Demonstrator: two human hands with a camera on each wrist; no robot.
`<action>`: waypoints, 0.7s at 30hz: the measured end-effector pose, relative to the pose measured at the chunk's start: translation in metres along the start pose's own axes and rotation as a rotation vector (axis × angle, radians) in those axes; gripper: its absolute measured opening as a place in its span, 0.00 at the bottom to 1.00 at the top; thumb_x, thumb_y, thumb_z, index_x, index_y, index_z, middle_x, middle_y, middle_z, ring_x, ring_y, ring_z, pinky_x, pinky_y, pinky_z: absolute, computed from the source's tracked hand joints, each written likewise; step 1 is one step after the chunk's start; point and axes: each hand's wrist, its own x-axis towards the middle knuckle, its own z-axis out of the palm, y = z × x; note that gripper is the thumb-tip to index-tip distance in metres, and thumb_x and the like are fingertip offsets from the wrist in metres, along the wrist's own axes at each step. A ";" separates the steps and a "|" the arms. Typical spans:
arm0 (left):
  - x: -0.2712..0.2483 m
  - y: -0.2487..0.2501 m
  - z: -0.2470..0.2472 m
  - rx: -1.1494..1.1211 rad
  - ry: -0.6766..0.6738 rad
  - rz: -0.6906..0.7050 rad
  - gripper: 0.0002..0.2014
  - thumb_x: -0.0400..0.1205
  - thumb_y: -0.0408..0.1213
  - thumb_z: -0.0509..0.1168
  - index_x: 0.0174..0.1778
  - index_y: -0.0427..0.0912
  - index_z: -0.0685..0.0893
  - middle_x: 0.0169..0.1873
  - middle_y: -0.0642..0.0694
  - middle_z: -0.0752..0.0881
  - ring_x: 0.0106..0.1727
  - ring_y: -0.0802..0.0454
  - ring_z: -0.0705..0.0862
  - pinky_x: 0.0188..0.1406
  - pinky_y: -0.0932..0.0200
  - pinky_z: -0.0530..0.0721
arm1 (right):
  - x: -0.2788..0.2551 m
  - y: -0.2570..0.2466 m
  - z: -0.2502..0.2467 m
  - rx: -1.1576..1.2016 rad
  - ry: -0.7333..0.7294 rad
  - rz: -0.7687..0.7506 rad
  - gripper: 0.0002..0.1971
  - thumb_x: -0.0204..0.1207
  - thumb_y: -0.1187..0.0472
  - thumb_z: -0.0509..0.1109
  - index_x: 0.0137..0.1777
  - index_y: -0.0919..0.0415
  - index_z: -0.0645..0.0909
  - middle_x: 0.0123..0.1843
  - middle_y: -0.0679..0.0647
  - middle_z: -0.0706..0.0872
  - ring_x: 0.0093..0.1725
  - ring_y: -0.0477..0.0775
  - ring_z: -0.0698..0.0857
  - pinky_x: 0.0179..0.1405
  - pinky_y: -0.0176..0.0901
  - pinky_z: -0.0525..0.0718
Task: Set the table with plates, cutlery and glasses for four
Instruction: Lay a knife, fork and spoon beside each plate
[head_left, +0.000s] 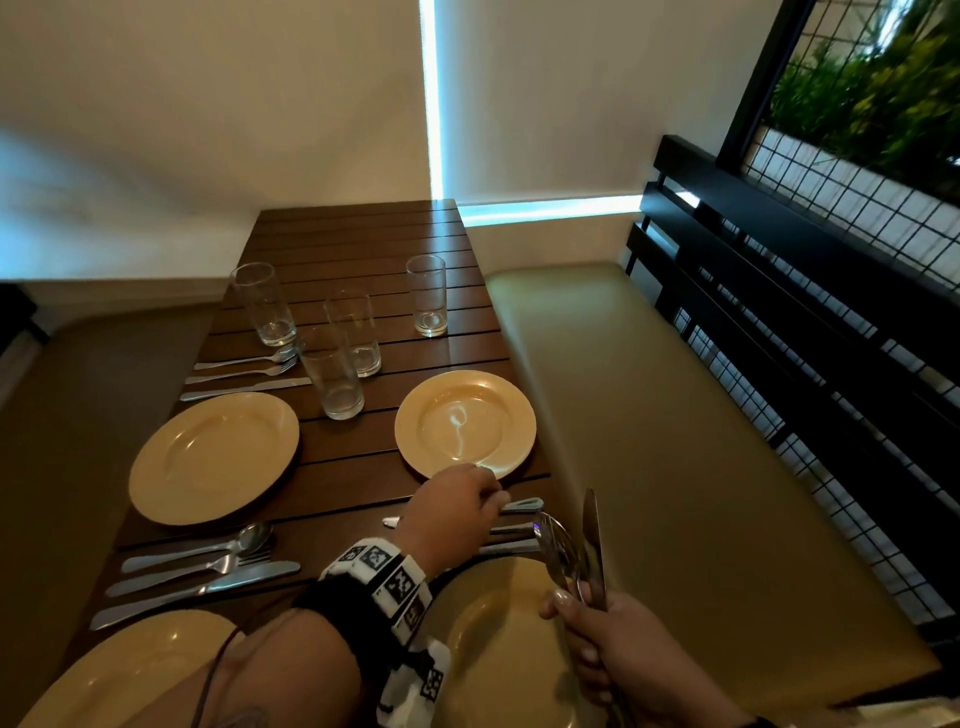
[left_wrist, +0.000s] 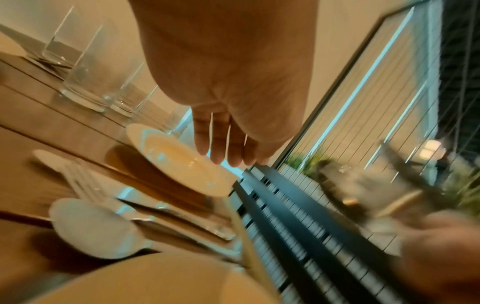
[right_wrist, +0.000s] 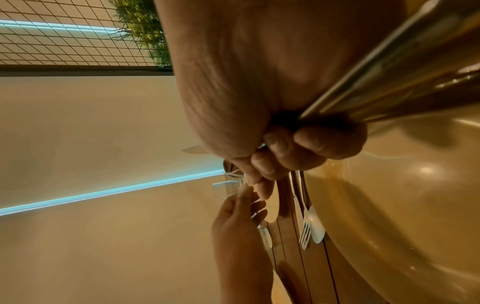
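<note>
Four yellow plates lie on the slatted wooden table (head_left: 363, 234): far left (head_left: 213, 457), far right (head_left: 465, 423), near left (head_left: 130, 670), near right (head_left: 498, 623). Sets of knife, fork and spoon lie beside the far left plate (head_left: 244, 374) and the near left plate (head_left: 202, 566). My left hand (head_left: 457, 506) hovers with straight fingers (left_wrist: 226, 142) over a third set, its knife (head_left: 522, 505) by the fingertips. My right hand (head_left: 608, 644) grips a bundle of cutlery (head_left: 587, 545) upright over the near right plate; its fingers (right_wrist: 285, 148) curl round the handles (right_wrist: 389, 72).
Several tall clear glasses stand mid-table, one by the right edge (head_left: 427, 296), one at the left (head_left: 265, 306), two close together (head_left: 343, 358). A padded bench (head_left: 675, 441) with a black slatted back (head_left: 805, 312) runs along the right. Walls close the far end.
</note>
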 end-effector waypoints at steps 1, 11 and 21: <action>-0.011 0.010 -0.006 -0.111 0.023 -0.031 0.13 0.87 0.54 0.65 0.43 0.51 0.87 0.38 0.54 0.86 0.39 0.59 0.83 0.43 0.56 0.85 | 0.000 -0.001 0.001 -0.015 -0.002 -0.013 0.13 0.88 0.57 0.64 0.54 0.68 0.84 0.22 0.53 0.70 0.19 0.51 0.66 0.19 0.37 0.67; -0.072 0.054 -0.016 -0.846 -0.185 -0.420 0.10 0.84 0.46 0.72 0.56 0.45 0.87 0.48 0.40 0.93 0.41 0.51 0.90 0.42 0.53 0.89 | -0.025 -0.017 0.021 -0.282 -0.108 -0.038 0.13 0.86 0.53 0.66 0.53 0.57 0.90 0.26 0.50 0.81 0.23 0.47 0.76 0.23 0.38 0.75; -0.093 0.034 -0.060 -0.680 0.011 -0.363 0.06 0.85 0.43 0.71 0.52 0.45 0.86 0.47 0.41 0.93 0.40 0.52 0.88 0.45 0.54 0.90 | -0.042 -0.005 0.017 -0.356 -0.225 -0.017 0.14 0.86 0.52 0.66 0.51 0.56 0.92 0.27 0.49 0.81 0.29 0.46 0.79 0.33 0.33 0.77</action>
